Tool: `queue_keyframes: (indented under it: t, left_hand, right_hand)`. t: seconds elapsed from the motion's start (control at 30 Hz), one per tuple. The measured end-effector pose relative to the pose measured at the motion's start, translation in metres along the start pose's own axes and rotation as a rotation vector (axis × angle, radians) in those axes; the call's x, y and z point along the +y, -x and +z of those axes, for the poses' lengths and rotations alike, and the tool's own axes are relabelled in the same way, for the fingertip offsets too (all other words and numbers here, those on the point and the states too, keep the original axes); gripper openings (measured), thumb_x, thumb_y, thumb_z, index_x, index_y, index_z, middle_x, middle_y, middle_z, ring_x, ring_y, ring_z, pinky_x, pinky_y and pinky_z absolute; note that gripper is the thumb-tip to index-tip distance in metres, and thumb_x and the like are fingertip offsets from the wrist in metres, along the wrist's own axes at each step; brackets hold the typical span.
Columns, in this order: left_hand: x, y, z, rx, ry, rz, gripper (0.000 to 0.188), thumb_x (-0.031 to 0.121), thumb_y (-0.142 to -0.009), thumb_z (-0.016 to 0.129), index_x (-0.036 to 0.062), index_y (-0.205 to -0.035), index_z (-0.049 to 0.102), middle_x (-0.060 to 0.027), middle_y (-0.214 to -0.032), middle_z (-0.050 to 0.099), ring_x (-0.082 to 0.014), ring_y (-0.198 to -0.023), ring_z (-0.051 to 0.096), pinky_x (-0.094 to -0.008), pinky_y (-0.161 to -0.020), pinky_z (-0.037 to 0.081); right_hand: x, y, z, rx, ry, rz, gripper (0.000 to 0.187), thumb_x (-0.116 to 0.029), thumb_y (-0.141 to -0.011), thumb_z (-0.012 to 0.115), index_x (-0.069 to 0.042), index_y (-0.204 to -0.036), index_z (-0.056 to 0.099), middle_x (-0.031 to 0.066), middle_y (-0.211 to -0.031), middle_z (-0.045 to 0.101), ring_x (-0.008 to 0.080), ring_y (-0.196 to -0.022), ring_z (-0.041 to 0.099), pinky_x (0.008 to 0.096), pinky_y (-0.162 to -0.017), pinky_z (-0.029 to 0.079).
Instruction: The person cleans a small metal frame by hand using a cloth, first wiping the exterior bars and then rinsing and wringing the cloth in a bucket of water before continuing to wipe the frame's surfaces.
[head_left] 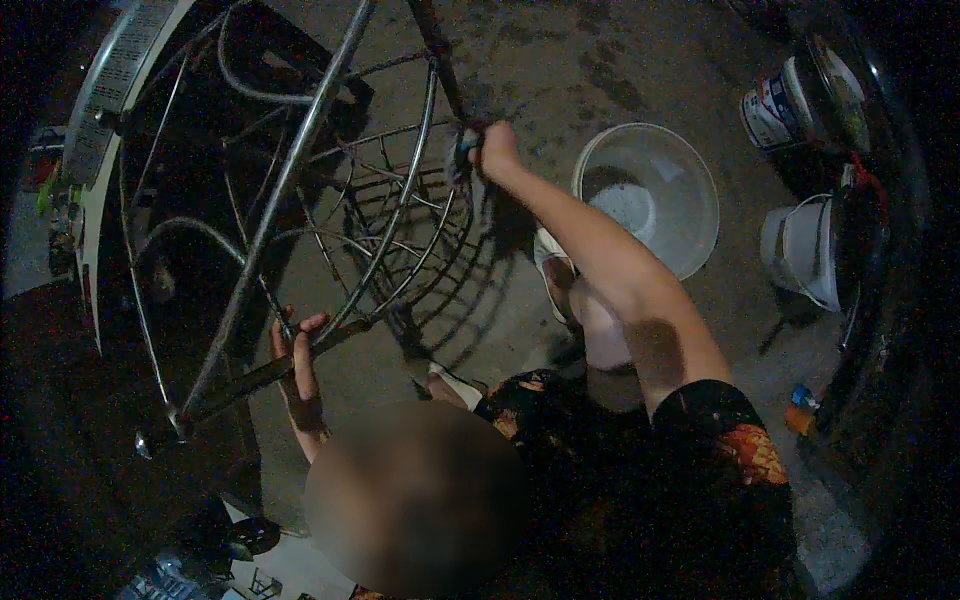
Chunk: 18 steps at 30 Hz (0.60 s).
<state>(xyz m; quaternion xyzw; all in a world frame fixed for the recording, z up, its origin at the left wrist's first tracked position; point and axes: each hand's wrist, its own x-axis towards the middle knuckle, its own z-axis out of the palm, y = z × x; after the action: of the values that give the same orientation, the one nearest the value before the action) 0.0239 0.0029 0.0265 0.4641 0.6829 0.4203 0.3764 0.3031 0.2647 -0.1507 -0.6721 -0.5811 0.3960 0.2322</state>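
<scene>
Rack [296,160] could tip, I judge, if left hand [300,365], fingers spread, slips; right hand [497,153] clenches greyish wad [460,156].

Floor gap [548,105] between rack [292,168] and bucket [692,205]

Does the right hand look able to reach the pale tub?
Probably yes: the tub is open-topped, close to the right forearm, though the right hand, at the metal rack, seems to grip a cloth.
</scene>
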Motion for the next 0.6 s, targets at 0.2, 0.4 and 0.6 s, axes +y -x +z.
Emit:
queue_keyframes:
  t: [0.2, 0.4, 0.6]
  left_hand:
    - [-0.034, -0.003, -0.026, 0.119, 0.016, -0.017, 0.051, 0.026, -0.091, 0.052, 0.0026, -0.135, 0.039, -0.0097, -0.111, 0.058, -0.0211, -0.099, 0.061, -0.0368, -0.088, 0.045]
    - [-0.031, -0.006, -0.026, 0.136, 0.014, -0.004, 0.049, 0.027, -0.091, 0.052, 0.0041, -0.133, 0.042, -0.0073, -0.11, 0.058, -0.0237, -0.097, 0.062, -0.0313, -0.067, 0.046]
    - [-0.037, -0.015, -0.038, 0.131, -0.004, -0.078, 0.052, 0.028, -0.09, 0.053, 0.0051, -0.135, 0.041, -0.0093, -0.125, 0.051, -0.0257, -0.102, 0.061, -0.0363, -0.079, 0.047]
  right_hand:
    - [-0.08, -0.001, -0.045, 0.621, -0.511, -0.687, 0.066, 0.01, -0.059, 0.066, -0.008, -0.121, 0.05, 0.0137, -0.116, 0.056, 0.0283, -0.115, 0.048, 0.0398, -0.096, 0.037]
    - [-0.013, -0.063, -0.001, -0.044, -1.448, -0.396, 0.041, -0.013, -0.079, 0.062, -0.009, -0.118, 0.052, 0.0032, -0.102, 0.06, 0.0215, -0.09, 0.059, 0.0302, -0.081, 0.046]
    - [0.025, -0.056, 0.07, 0.564, -0.564, -0.342, 0.038, -0.041, -0.09, 0.048, -0.009, -0.111, 0.056, 0.0071, -0.093, 0.058, 0.0231, -0.087, 0.057, 0.0317, -0.078, 0.046]
